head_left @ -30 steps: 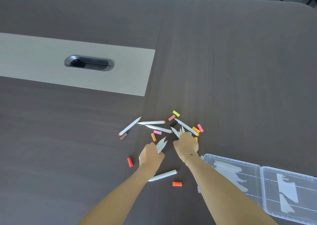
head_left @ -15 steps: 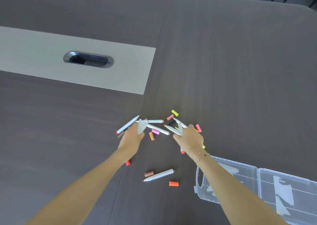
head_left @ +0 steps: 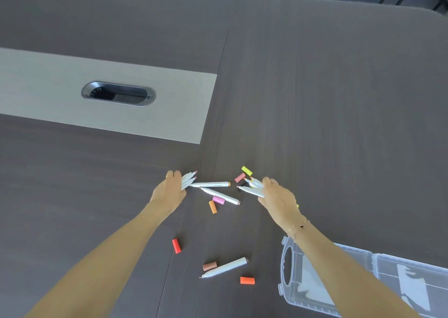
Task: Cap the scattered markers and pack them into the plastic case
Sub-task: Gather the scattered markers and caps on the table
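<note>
Gripping uncapped markers (head_left: 210,184): both hands (head_left: 169,189).

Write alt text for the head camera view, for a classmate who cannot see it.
A person's left hand and right hand each grip a bunch of uncapped white markers above a dark table. More markers and coloured caps lie scattered between them, and an open clear plastic case sits at lower right.

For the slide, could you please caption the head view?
Both hands, left and right, gather uncapped markers beside an open plastic case.
</note>
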A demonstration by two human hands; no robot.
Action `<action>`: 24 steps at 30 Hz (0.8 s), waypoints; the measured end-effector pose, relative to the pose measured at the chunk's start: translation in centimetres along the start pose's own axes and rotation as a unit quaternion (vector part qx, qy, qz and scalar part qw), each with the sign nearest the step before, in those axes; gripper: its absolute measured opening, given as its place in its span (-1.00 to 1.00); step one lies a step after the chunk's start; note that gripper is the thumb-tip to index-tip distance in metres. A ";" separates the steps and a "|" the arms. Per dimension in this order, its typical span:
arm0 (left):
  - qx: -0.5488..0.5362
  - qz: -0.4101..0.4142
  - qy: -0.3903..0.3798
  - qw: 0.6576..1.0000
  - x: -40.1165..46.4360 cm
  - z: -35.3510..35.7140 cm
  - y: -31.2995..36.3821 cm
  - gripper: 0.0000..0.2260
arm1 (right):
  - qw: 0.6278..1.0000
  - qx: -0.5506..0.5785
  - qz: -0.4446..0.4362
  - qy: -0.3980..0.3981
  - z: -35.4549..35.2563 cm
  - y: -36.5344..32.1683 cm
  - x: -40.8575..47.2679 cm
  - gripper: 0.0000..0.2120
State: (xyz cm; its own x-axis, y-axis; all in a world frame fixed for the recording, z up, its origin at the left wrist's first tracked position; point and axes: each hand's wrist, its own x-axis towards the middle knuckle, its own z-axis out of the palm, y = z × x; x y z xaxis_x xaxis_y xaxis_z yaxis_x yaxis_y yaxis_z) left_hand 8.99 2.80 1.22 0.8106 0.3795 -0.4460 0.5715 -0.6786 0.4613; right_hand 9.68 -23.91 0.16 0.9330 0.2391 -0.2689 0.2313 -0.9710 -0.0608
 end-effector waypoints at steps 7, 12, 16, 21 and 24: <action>0.096 0.006 -0.026 0.995 -0.9 0.2 0.2 -0.87 | 0.998 -0.018 0.030 -0.049 0.8 -0.1 0.3 -0.91; 0.010 0.004 -0.096 0.995 -5.0 0.7 0.9 -0.91 | 0.997 0.023 0.064 -0.034 0.3 -0.8 0.0 -0.84; -0.097 -0.158 -0.066 0.980 -9.3 2.8 1.6 -0.88 | 0.993 0.074 0.086 -0.017 -0.9 -1.4 -1.0 -0.82; -0.367 -0.415 -0.017 0.832 -14.6 6.6 2.2 -0.88 | 0.994 0.086 0.062 0.000 -2.0 -1.2 -2.4 -0.80; -0.443 -0.458 -0.008 0.770 -16.2 8.7 2.0 -0.89 | 0.996 0.083 0.032 0.006 -2.5 -0.6 -3.6 -0.78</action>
State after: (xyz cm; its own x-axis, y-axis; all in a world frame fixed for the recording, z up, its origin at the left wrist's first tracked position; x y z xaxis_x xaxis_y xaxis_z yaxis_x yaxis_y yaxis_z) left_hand -4.08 -10.18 2.73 0.0172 0.4318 -0.9018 0.7707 0.5688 0.2870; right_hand 6.83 -24.20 3.60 0.9480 0.1753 -0.2657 0.1229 -0.9715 -0.2024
